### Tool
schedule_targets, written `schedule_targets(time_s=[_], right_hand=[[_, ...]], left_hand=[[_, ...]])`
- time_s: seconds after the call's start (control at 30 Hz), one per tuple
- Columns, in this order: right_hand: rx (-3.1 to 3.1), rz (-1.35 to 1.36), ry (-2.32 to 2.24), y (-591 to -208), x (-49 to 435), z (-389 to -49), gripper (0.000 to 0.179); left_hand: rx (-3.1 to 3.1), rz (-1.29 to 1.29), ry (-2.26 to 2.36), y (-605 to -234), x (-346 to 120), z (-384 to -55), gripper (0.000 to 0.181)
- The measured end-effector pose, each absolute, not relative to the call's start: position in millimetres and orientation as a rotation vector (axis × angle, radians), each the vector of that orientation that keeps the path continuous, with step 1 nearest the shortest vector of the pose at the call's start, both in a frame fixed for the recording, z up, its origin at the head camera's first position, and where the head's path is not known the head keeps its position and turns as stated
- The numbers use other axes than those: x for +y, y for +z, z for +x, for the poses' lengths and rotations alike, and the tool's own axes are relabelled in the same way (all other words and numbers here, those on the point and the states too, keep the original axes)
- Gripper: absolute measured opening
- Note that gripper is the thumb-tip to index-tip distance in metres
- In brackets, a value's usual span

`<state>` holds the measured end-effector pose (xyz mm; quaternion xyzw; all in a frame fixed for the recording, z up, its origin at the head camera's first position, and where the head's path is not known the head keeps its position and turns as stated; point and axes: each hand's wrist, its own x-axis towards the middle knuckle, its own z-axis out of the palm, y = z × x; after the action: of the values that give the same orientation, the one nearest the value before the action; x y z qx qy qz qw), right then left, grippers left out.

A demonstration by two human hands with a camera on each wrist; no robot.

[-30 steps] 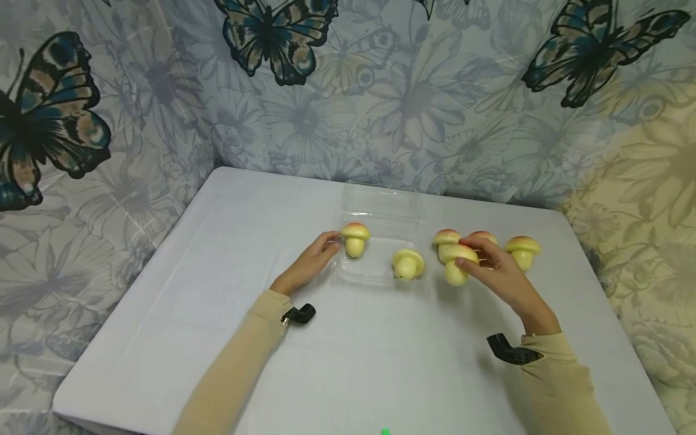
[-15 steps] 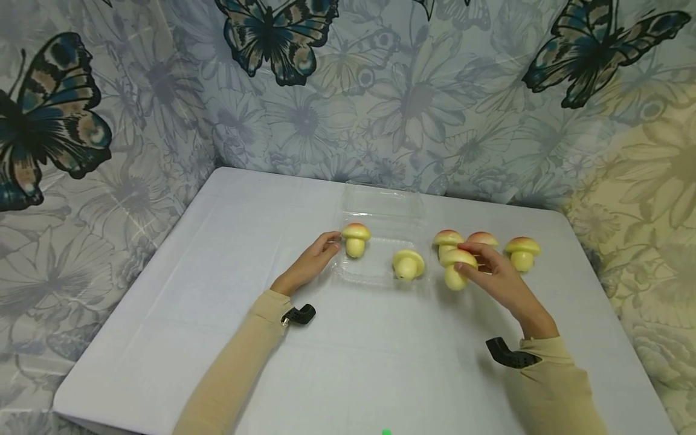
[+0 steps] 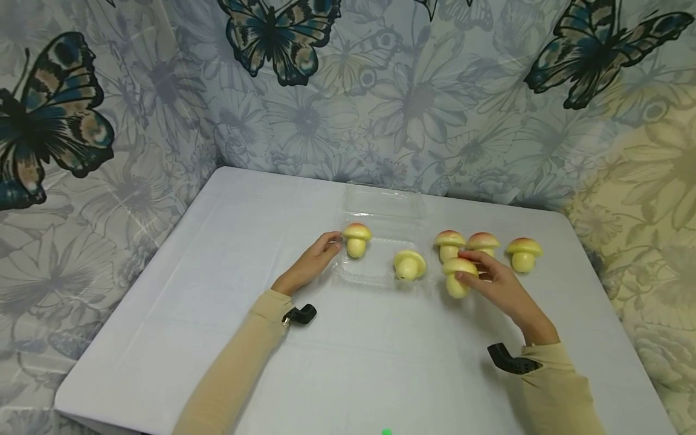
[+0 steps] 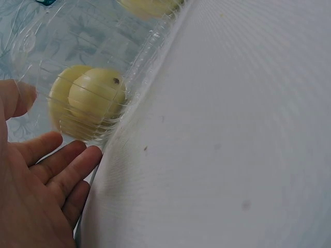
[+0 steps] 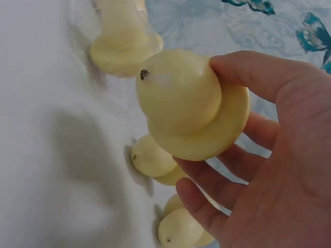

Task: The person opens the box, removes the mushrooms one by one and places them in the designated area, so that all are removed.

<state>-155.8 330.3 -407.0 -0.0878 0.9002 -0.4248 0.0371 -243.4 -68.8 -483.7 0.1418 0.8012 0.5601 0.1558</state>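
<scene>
currently, the right hand (image 3: 500,291) grips one mushroom (image 3: 458,279) by thumb and fingers, off the table (image 3: 348,362) and just right of a clear container (image 3: 377,258).
the left hand (image 3: 312,261) grasps nothing, fingers fairly straight and relaxed at the container's left edge, thumb seemingly touching it. the held mushroom is cap up, long axis near upright, stem end tipped slightly toward the person. by this layout, the work is perhaps a third along: two mushrooms (image 3: 357,241) sit inside, the left upright, the right one (image 3: 408,267) stem end facing the person; the held one and three more mushrooms (image 3: 524,255), cap up farther back, are left outside.
</scene>
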Motion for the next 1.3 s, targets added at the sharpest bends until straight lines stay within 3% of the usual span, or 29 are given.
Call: schedule_targets(time_s=[1.3], right_hand=[[2.71,-0.187,-1.241,-428,333,-152,0.053]], left_hand=[[2.311,0.396,1.591,-482,-68,-242,0.054]])
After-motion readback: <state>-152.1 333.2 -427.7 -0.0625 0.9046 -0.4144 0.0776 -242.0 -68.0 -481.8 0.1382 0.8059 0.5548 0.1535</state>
